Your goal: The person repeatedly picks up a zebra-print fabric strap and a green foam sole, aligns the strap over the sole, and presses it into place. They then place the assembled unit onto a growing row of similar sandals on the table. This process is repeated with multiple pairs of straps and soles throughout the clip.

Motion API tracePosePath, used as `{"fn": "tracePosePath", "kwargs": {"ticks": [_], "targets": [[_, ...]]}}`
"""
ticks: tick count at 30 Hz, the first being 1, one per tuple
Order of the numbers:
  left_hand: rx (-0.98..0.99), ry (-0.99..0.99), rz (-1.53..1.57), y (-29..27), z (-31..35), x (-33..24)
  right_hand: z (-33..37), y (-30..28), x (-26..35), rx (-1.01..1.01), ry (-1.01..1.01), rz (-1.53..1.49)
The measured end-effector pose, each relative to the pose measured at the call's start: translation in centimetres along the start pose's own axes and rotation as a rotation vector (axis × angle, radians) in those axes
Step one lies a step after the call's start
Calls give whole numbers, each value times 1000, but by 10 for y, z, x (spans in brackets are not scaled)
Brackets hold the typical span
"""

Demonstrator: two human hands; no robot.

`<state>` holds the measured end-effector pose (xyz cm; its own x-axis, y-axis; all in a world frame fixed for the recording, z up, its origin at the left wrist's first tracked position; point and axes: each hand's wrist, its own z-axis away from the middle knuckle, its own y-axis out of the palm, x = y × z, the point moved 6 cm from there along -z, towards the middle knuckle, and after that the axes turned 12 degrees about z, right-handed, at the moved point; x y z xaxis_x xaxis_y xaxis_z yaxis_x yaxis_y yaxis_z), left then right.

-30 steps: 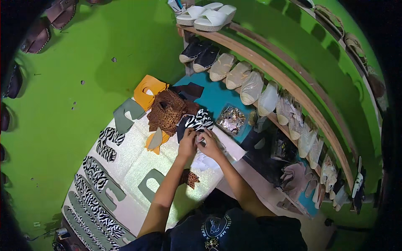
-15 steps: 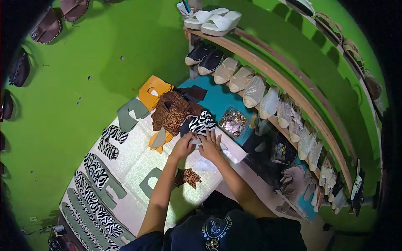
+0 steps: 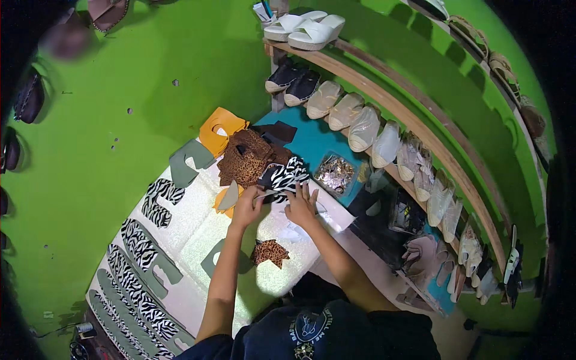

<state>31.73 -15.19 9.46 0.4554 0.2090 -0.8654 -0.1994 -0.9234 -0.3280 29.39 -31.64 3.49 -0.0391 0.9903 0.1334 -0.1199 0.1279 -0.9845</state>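
Note:
My left hand [image 3: 246,207] pinches a thin grey cut piece [image 3: 266,194] at its end, held near the pile of zebra-print pieces [image 3: 289,174]. My right hand [image 3: 302,206] lies with its fingers apart at the near edge of that zebra pile, touching it; what is under the palm is hidden. Left of the pile is a stack of brown leopard-print pieces [image 3: 245,161]. Close to my left hand, a grey half-round piece [image 3: 230,195] rests on an orange piece [image 3: 222,207]. White scraps [image 3: 291,233] lie just below my right hand.
On the white table [image 3: 198,222] are orange cutouts [image 3: 211,137], grey-green cutouts [image 3: 182,173], rows of zebra strips [image 3: 141,288] and a small leopard piece [image 3: 270,254]. A clear box of metal bits [image 3: 335,174] stands to the right, beside shelves of wrapped shoes [image 3: 363,130].
My left hand has moved left and slightly toward me, drawing the grey piece away from the right hand. The right hand stays nearly in place by the zebra pile.

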Motion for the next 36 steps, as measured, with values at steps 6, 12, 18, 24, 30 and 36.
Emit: {"fn": "tracePosePath", "kwargs": {"ticks": [6, 12, 18, 24, 30, 36], "targets": [[-148, -145, 151, -9, 23, 3, 7, -29, -1, -345, 28, -283], [-360, -218, 404, -15, 51, 1, 22, -58, 40, -365, -307, -631], [-461, -385, 548, -39, 99, 7, 26, -53, 76, -202, -260, -749], [-581, -381, 221, -92, 157, -6, 26, -23, 119, 24, -429, -805], [-688, -541, 96, -130, 211, -3, 32, -5, 175, 218, -553, -853], [-697, -663, 9, -140, 248, 17, 25, 43, 200, 358, -593, -666]]}}
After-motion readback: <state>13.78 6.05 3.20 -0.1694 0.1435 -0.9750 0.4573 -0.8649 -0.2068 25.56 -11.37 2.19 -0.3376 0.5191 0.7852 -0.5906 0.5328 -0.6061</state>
